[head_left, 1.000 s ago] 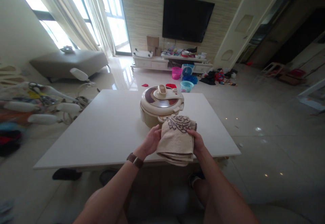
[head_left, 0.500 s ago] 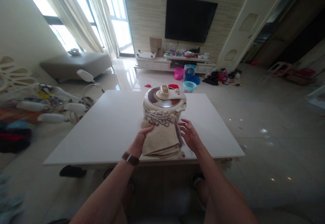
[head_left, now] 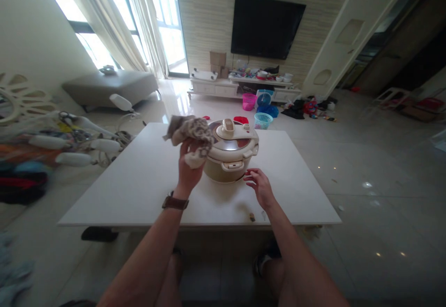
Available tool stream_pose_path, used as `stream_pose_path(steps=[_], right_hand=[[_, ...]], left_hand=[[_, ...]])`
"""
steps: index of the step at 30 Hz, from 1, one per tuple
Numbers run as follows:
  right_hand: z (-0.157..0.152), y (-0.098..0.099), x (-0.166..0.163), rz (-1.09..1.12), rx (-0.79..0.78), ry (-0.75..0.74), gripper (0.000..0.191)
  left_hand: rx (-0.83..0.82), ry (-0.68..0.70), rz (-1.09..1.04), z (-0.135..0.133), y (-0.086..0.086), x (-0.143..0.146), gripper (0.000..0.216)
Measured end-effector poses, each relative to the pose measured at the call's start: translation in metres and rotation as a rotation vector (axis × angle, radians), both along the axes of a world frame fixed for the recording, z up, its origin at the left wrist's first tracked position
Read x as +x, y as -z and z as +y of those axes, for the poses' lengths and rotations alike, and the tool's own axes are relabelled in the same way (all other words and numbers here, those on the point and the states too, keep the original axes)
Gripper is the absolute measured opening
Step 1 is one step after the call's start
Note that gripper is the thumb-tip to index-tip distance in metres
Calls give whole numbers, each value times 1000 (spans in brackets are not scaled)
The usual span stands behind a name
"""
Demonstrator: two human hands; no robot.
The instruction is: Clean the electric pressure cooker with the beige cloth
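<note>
A beige towel with a brown pattern (head_left: 193,130) is bunched up in my left hand (head_left: 190,165), raised at the left side of the pressure cooker (head_left: 228,170). The towel covers part of the cooker's left edge. The cooker stands upright on the white table (head_left: 139,184) with its lid on, a knob on top and a handle facing me. My right hand (head_left: 259,186) hovers by the cooker's lower right side, fingers apart and holding nothing. Near the front edge of the table lies a small brown object (head_left: 252,217), too small to name.
Left of the table stands a lamp with several white shades (head_left: 104,146). Beyond the table are a light blue basket (head_left: 263,120), a pink basket (head_left: 248,102) and a low TV cabinet (head_left: 209,88). A grey bench (head_left: 111,86) is by the window.
My left hand has lifted the towel up and to the left, and the towel is now crumpled. The cooker's front has come into view. My right hand has barely moved.
</note>
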State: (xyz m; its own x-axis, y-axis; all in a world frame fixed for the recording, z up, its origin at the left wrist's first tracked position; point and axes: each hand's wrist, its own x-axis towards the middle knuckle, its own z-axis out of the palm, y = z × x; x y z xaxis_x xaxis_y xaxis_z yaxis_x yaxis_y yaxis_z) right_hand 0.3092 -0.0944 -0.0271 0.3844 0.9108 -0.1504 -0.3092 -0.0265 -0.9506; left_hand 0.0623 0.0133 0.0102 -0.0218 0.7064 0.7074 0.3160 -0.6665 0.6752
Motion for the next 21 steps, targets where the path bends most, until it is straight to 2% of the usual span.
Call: stream_pose_path(steps=[2, 4, 7, 13, 17, 21], right_hand=[[4, 4, 2, -11, -12, 13, 41], [8, 8, 5, -3, -7, 26, 39], [10, 13, 10, -11, -8, 36, 39], [14, 20, 22, -33, -65, 72, 36], [23, 18, 22, 15, -60, 105, 31], [31, 14, 16, 33, -53, 73, 35]], left_hand=[[2, 94, 307, -6, -6, 25, 50], [-52, 114, 543, -9, -9, 44, 63], [-92, 51, 640, -6, -6, 57, 78], [-86, -115, 393, 18, 12, 48, 58], [-67, -180, 115, 29, 37, 47, 57], [-110, -230, -85, 30, 63, 50, 60]])
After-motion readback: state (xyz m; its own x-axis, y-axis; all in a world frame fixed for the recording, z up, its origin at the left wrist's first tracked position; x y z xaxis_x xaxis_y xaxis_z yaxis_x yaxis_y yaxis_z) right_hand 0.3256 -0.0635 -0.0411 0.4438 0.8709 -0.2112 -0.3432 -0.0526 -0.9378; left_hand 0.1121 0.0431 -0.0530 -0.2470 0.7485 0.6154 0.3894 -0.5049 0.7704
